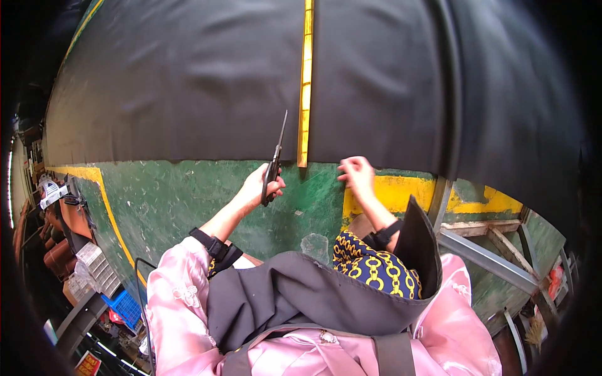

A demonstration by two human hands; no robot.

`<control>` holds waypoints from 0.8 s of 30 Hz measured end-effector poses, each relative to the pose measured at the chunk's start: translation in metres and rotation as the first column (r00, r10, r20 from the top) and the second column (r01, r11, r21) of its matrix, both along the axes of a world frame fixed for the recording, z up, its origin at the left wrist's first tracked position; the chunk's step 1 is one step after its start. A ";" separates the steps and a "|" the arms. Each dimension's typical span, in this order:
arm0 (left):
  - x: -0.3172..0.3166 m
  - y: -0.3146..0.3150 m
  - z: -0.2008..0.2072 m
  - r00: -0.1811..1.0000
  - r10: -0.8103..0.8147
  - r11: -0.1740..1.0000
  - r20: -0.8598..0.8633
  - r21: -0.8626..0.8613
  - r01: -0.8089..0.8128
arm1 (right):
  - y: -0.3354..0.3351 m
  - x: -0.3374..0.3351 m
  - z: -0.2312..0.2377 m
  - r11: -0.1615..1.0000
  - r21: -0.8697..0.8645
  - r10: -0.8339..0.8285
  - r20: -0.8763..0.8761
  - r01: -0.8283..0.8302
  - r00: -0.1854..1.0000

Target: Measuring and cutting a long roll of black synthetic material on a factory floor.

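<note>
My left hand point(266, 185) is closed round the black handles of a pair of scissors point(272, 170). Their narrow blades are together and point away from me over a wide black sheet point(188, 81). Just right of the scissors, a long yellow ruler point(305, 94) lies on the sheet and runs away from me, its near end over the sheet's front edge. To the right of that end is my right hand point(359, 178), beside the same edge. Its fingers are curled in and slightly blurred; anything between them is hidden.
Green floor point(188, 200) with yellow painted bands shows on my side of the sheet. A metal frame point(489, 260) stands at the right, under a fold of the sheet. Rolls of brown material point(59, 254) and a blue crate point(125, 308) are at the left.
</note>
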State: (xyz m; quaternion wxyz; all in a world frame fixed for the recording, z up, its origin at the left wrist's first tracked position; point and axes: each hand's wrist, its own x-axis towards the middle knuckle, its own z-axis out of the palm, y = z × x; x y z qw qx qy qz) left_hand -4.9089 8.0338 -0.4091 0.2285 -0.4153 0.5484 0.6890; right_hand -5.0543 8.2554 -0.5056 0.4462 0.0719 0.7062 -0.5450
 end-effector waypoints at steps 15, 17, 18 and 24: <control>0.017 0.057 -0.031 0.995 -0.050 0.999 -0.085 -0.003 0.049 | 0.041 -0.028 0.005 0.601 0.031 -0.689 0.525 0.799 0.499; 0.022 0.058 -0.038 0.996 -0.077 0.997 -0.052 0.013 0.078 | 0.038 -0.032 0.008 0.672 -0.011 -0.588 0.600 0.740 0.543; 0.023 0.057 -0.041 0.996 -0.090 0.995 -0.010 0.032 0.090 | 0.033 -0.036 0.010 0.745 -0.056 -0.468 0.666 0.664 0.581; 0.031 0.060 -0.061 0.996 -0.043 0.977 -0.074 0.204 0.057 | 0.011 -0.042 0.007 0.835 0.036 -0.489 0.507 0.549 0.710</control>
